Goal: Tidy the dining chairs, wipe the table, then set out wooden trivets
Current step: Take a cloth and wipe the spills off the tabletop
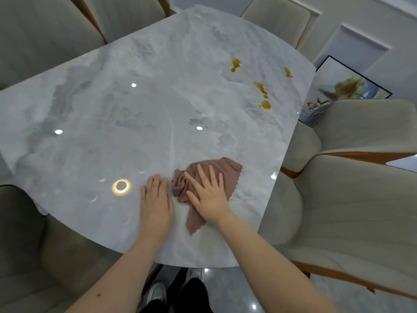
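Wiping underway: cloth is pressed by flat right hand, left hand flat on bench, fingers straight; stains remain, no trivets seen.

A framed painting leans against the white panelled wall at the right, standing on the floor. It has a thin dark frame and shows a brown tree shape, some blue, and small golden deer near its lower left corner. A chair back hides its lower edge.

The floor below the counter's near edge is glossy grey marble-patterned tile with small bright reflections of ceiling lights. The person's black trousers and one white shoe show against that floor, between the two forearms.
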